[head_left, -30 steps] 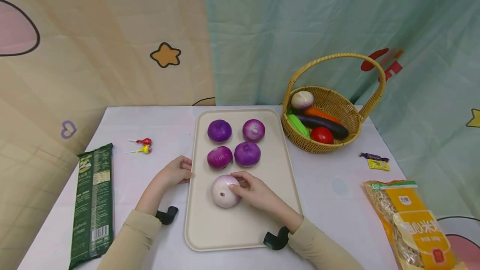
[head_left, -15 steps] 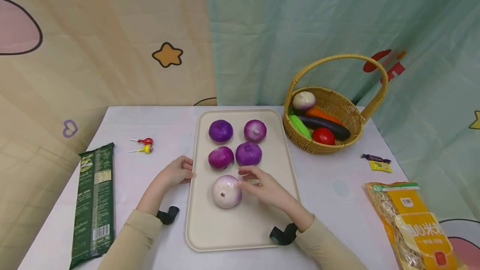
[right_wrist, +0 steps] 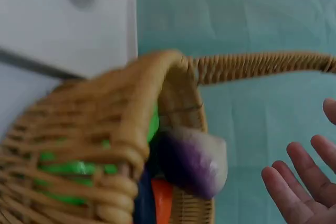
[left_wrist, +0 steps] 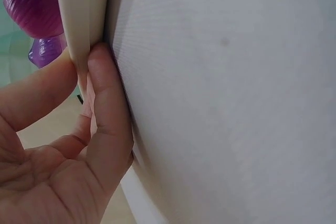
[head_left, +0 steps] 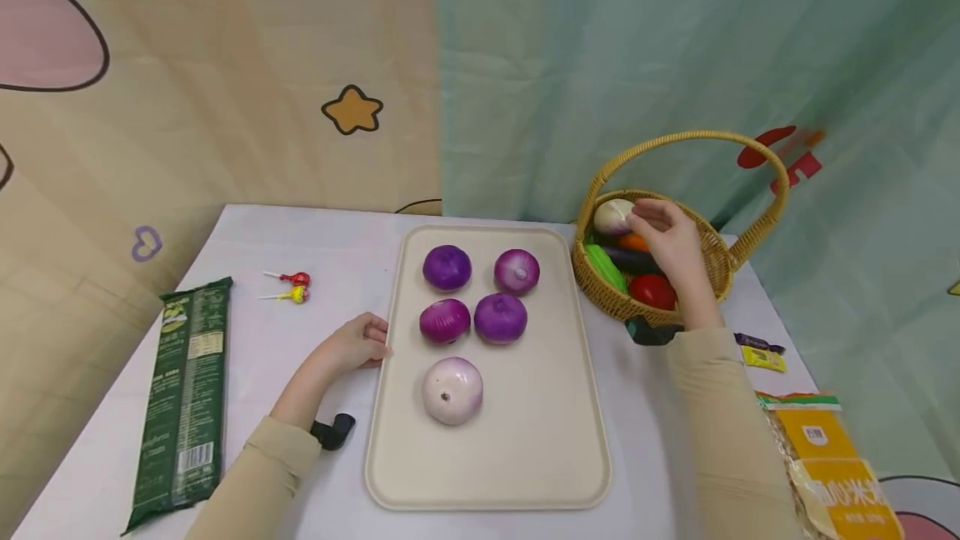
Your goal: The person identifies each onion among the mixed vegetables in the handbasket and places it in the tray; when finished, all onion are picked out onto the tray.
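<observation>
While your right hand (head_left: 670, 242) hangs over the wicker basket (head_left: 720, 269) in the head view, its fingers are spread and relaxed, and its fingertips are at the pale onion (head_left: 612, 216) lying at the basket's far left; you hold nothing in that grip, and whether skin meets onion I cannot tell. Under your palm the basket also holds a green corn cob (head_left: 604, 266), a dark aubergine (head_left: 628, 257), an orange carrot (head_left: 633, 242) and a red tomato (head_left: 649, 291). Your left hand (head_left: 357, 342) rests on the counter (head_left: 300, 340) against the left rim of the cream tray (head_left: 540, 440), fingers curled at the edge. On the tray sit four purple onions (head_left: 447, 267) in a square and one pale onion (head_left: 452, 390) nearer you. A green packet (head_left: 182, 398) and two lollipops (head_left: 288, 287) lie to the left; wrapped sweets (head_left: 761, 351) and a yellow bag (head_left: 840, 473) lie to the right.

From the left wrist, your thumb and fingers (left_wrist: 105, 114) pinch the tray's rim (left_wrist: 84, 19), with two purple onions beyond it.

From the right wrist, your open fingers (right_wrist: 299, 187) float apart from the basket's pale onion (right_wrist: 191, 158), which lies against the inner wall beside the corn and carrot; the handle (right_wrist: 262, 66) arches above.
</observation>
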Tool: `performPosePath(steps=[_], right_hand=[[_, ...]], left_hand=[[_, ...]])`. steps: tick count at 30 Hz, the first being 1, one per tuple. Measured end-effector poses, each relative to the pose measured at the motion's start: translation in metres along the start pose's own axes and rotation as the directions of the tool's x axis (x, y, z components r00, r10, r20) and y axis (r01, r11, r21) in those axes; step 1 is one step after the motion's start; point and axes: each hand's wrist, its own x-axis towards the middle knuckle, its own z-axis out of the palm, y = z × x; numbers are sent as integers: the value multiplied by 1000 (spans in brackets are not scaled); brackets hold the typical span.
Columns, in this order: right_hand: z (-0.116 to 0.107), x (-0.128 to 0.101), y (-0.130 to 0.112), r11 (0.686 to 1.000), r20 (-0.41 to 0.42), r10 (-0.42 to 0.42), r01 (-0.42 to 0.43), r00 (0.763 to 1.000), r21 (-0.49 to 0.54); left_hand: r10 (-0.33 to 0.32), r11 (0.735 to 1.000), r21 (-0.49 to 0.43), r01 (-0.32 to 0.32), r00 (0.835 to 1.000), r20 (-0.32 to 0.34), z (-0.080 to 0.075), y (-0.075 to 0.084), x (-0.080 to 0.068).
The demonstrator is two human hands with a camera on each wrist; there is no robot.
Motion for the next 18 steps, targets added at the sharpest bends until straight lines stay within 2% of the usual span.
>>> performPosePath(steps=[3,7,11,18], right_hand=[[-8,22,10,997,0,32,-32,999,-70],[-11,44,17,994,61,94,-90,994,-65],[-10,56,21,987,144,149,-140,978,-74],[-6,64,30,969,317,216,-163,923,-185]], left_hand=[[0,1000,2,0,1000,8,1,0,1],[10,1000,-5,-10,1000,3,1,0,3],[8,1000,-11,-8,1000,1,3,-2,5],[5,1000,-22,-5,1000,-9,4,-4,2]])
